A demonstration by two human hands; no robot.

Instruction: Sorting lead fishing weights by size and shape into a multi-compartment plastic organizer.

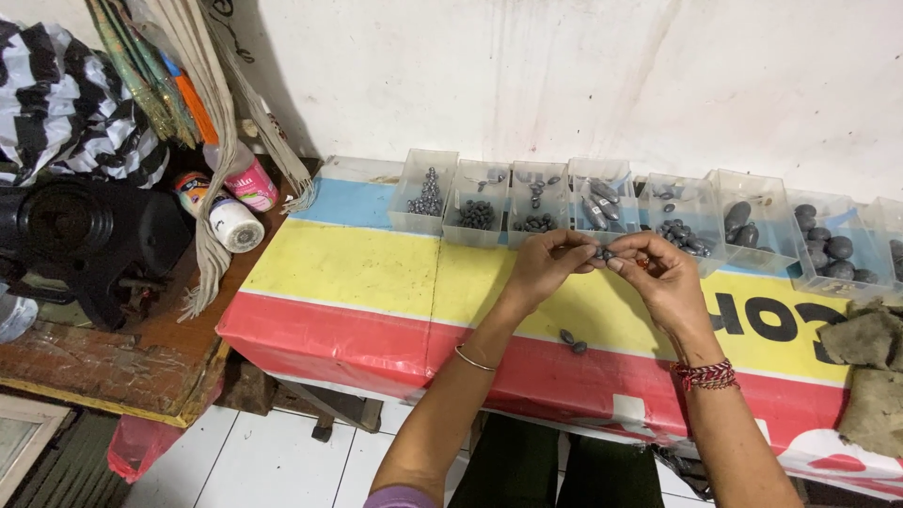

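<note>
left hand (548, 266) + right hand (660, 273): fingers pinching small grey weight (603, 253) together | steady above desk (357, 273) | keep grip tight, two loose weights (572, 341) below

Small grey piece (605, 253) between fingertips: shape unclear.

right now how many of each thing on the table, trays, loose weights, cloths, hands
Clear plastic trays of grey weights: 8 in view, the last cut off at the frame edge
Loose grey weights on the banner: 2
Weight pinched between left hand and right hand: 1
Grey cloths: 2
Hands: 2
Total: 15
</note>
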